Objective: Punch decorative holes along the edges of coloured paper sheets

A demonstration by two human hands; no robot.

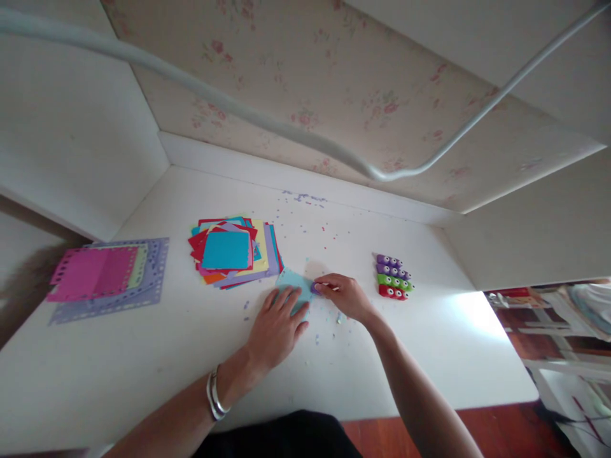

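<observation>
The left hand [277, 324] is resting on the near-left part of the sheet [298, 280], fingers spread, its grip apart and clasping nothing; if its pressure is too light, the paper may be slipping or twisting. Loose scraps [339, 318] are lying just right of it, and any getting underneath could be making it skid. The right hand [344, 296] is clamping its grip, thumb and fingertips together, on the purple punch [314, 288]; a skewed squeeze there could be creasing or tearing the edge.

The sheet is lying flat on the bench [200, 362] between the hands, its far edge running left to right and slanting slightly nearer at the right. The hand is covering too much to tell its long axis. The punch is meeting the right edge, probably facing left, though fingers are hiding its mouth. Farther off, the stack [226, 250] is sitting close enough to be snagging the sheet's far-left corner.
</observation>
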